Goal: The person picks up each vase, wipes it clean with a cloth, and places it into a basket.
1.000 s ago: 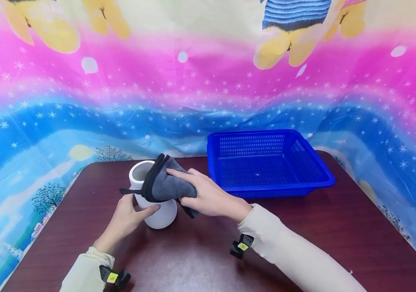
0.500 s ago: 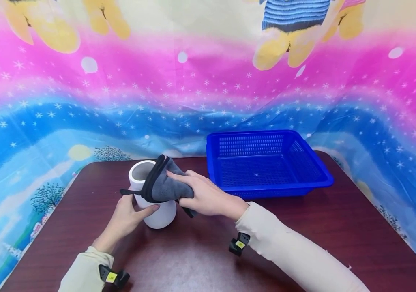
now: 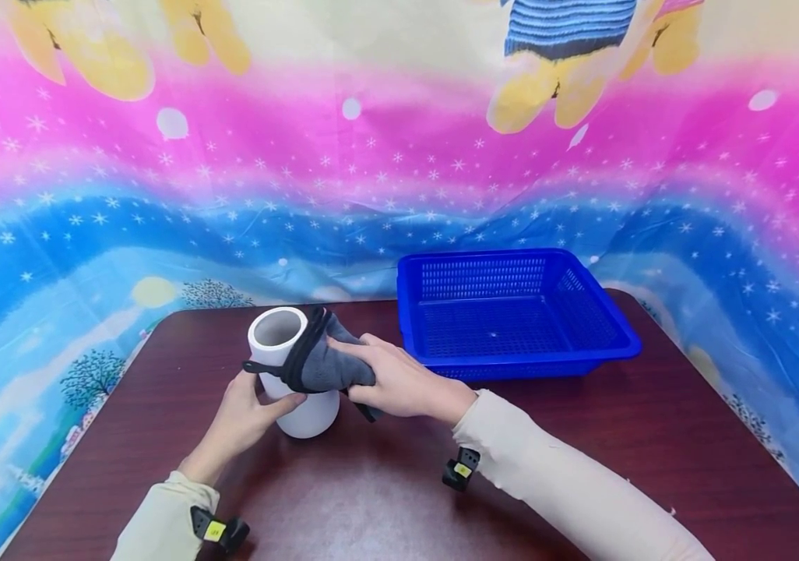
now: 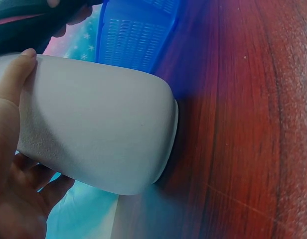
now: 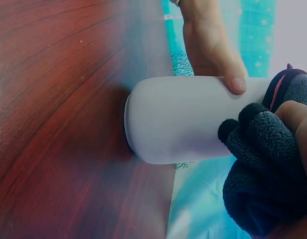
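Observation:
A white vase (image 3: 307,419) with a round open mouth and a wider lower body stands on the table. My left hand (image 3: 241,417) grips its middle from the left, thumb across the front, as the left wrist view also shows. My right hand (image 3: 399,378) holds a bunched grey cloth (image 3: 329,365) with black edging and pinches it from the right. The cloth presses over the right side of the vase's upper part, just below the rim, and its black hanging loop crosses the front. In the right wrist view, folds of the cloth (image 5: 263,144) hang beside the vase (image 5: 178,119).
A blue plastic basket (image 3: 519,366) with perforated walls stands at the back right of the dark red-brown wooden table (image 3: 385,499). Behind the table hangs a printed cloth backdrop (image 3: 399,156). Each sleeve carries a small black wrist camera.
The cloth has slid a little down and to the right around the vase, so the whole mouth now shows. The left hand keeps its place, and the basket has not moved.

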A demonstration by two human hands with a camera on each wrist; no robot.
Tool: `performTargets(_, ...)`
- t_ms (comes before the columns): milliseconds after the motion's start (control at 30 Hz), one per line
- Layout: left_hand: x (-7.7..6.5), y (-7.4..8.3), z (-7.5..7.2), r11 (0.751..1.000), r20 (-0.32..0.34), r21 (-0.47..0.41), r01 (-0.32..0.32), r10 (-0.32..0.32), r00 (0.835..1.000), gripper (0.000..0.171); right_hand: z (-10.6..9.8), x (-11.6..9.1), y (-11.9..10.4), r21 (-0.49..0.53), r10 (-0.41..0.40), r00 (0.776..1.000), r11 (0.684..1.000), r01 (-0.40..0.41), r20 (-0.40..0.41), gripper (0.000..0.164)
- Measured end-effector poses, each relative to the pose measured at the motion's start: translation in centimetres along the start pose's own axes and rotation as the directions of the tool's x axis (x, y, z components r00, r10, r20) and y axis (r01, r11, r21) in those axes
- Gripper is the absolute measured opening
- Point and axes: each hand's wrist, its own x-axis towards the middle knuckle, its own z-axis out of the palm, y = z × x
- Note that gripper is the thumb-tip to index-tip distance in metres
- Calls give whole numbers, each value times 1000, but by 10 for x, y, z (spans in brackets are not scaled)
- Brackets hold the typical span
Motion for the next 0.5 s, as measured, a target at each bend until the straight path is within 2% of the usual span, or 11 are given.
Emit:
performTargets(233, 2, -1, 1, 1000, -12, 0, -15, 15, 1000, 69, 5, -1, 4, 0, 28, 999, 1000, -28, 34, 74)
performTargets(500, 2, -1, 0, 1000, -27, 21, -23, 24, 999, 68, 8, -2, 5, 9, 24, 999, 1000, -25, 29, 74)
